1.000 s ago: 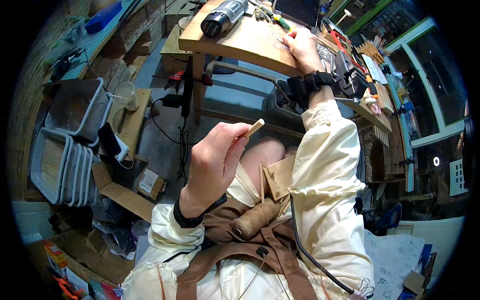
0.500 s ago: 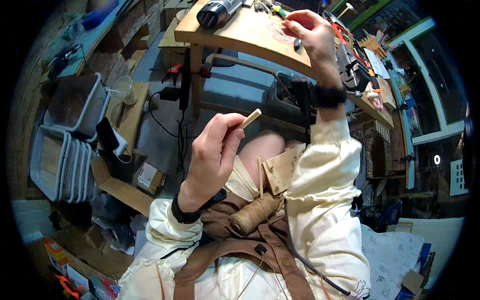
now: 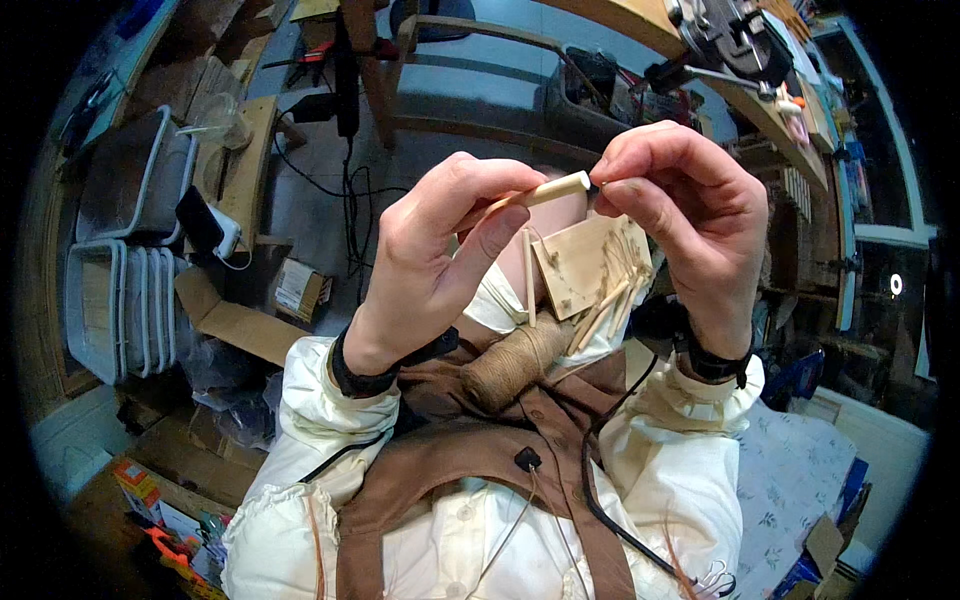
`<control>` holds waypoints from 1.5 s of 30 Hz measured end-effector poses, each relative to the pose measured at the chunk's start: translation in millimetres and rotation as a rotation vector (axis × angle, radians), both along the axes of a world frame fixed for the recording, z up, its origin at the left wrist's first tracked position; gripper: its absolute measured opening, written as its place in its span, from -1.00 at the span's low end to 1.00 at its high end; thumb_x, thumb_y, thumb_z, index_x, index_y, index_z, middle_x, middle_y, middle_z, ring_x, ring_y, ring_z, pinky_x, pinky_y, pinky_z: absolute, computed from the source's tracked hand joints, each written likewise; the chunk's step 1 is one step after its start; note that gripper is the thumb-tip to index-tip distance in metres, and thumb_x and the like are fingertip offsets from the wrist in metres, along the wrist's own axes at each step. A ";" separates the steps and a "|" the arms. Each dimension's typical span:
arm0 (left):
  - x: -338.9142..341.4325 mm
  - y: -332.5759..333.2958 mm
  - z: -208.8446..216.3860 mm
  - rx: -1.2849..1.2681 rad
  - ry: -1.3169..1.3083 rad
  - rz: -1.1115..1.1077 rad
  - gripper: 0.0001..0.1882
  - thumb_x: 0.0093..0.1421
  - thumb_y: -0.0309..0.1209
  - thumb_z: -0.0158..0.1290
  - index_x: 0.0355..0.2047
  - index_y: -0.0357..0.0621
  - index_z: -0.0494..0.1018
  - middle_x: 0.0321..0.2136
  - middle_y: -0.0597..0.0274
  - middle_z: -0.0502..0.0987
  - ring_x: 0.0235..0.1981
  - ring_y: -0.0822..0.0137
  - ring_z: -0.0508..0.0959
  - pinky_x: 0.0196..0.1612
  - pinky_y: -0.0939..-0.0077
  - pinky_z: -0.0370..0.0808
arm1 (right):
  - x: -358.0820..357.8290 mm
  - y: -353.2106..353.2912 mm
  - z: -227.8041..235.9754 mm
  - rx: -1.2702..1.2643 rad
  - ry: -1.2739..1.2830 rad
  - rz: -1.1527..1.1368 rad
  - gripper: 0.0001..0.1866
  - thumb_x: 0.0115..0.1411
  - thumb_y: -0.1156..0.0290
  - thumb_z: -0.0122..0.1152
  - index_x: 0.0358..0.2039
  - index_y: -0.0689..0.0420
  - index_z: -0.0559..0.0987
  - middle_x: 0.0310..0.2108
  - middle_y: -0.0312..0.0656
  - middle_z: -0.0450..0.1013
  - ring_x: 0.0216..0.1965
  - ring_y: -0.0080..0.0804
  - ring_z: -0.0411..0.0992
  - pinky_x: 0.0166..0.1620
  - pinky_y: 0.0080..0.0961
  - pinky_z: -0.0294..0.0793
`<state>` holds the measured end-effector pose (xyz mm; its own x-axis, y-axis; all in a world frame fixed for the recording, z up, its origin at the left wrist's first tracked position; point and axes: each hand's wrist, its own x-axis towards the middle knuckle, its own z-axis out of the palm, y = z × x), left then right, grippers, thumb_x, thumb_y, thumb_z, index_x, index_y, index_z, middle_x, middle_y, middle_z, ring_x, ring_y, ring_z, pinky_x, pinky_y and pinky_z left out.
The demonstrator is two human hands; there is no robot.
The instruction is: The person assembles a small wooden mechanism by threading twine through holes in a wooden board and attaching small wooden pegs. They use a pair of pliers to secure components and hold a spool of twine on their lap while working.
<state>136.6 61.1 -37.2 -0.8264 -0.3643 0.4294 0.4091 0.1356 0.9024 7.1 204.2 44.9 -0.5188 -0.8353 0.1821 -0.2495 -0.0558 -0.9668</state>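
My left hand (image 3: pixel 430 240) pinches a short pale wooden dowel (image 3: pixel 560 189) between thumb and fingers, its cut end pointing right. Close to that end, my right hand (image 3: pixel 700 215) is closed in a pinch. Something tiny and dark shows at its fingertips, too small to name. Below the hands, on my lap, lie a flat wooden board (image 3: pixel 578 262) with bits of string on it and a spool of brown twine (image 3: pixel 515 368). A thin wooden stick (image 3: pixel 529 280) rests along the board's left edge, and several wooden sticks (image 3: pixel 602 315) lie to its right.
A wooden workbench (image 3: pixel 625 18) with a dark metal vise (image 3: pixel 735 45) stands ahead. Stacked plastic bins (image 3: pixel 120 310), a phone (image 3: pixel 200 218) with a white power pack and a cardboard strip (image 3: pixel 245 325) are at the left. Black cables (image 3: pixel 350 215) run over the floor.
My right hand has come back from the workbench top, now pinching close to the dowel's end. My left hand has risen slightly with the dowel. The view has tilted down.
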 end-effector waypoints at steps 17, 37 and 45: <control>-7.8 10.9 8.9 0.680 -0.162 -0.626 -0.55 0.16 -0.56 -0.19 0.08 -0.46 0.26 -0.10 -0.06 0.46 -0.10 0.19 0.55 -0.02 0.35 0.48 | -1.3 27.6 -28.8 -0.086 0.754 -0.052 -0.85 0.01 0.64 0.24 -0.36 0.22 0.51 -0.26 -0.05 0.50 -0.30 -0.20 0.50 -0.26 -0.44 0.49; -21.3 37.3 9.9 -0.519 -0.101 0.092 -0.85 0.01 -0.65 0.14 -0.37 -0.30 0.46 -0.48 0.08 0.49 -0.48 0.23 0.53 -0.42 0.52 0.44 | 10.5 59.7 -10.6 0.001 0.517 -0.196 -0.89 0.10 0.67 0.18 -0.32 0.35 0.51 -0.32 -0.06 0.46 -0.27 -0.38 0.43 -0.17 -0.57 0.40; -21.8 38.0 12.3 -0.552 -0.090 0.095 -0.85 0.00 -0.64 0.16 -0.39 -0.29 0.46 -0.49 0.07 0.49 -0.50 0.21 0.53 -0.44 0.51 0.45 | 10.4 60.4 -6.3 0.033 0.609 -0.216 -0.87 0.05 0.68 0.21 -0.34 0.33 0.52 -0.36 -0.09 0.48 -0.29 -0.36 0.44 -0.19 -0.55 0.40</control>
